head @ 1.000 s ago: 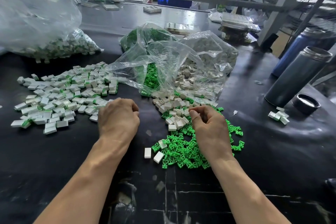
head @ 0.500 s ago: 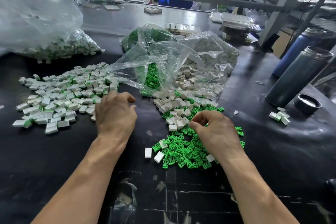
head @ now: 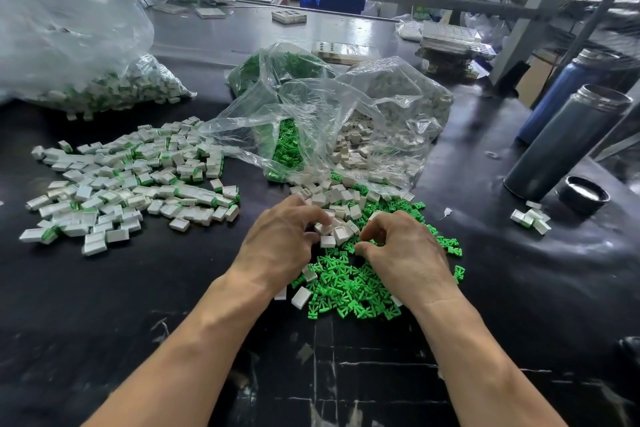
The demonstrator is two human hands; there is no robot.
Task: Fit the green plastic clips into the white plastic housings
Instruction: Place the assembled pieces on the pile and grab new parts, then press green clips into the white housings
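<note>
A heap of loose green clips lies on the black table in front of me. Empty white housings spill from a clear bag just behind it. My left hand reaches into the near edge of the housings, its fingertips curled round one white housing. My right hand hovers over the clips with thumb and fingers pinched together on a green clip that is mostly hidden. The two hands are almost touching.
A spread of housings with green clips fitted covers the table at left, with a bag of more behind. The open clear bag holds clips and housings. Two metal flasks, a black lid and a few parts sit at right.
My left hand has swung right from the fitted pile to the loose housings. My right hand has stayed over the green clips, pinching.
</note>
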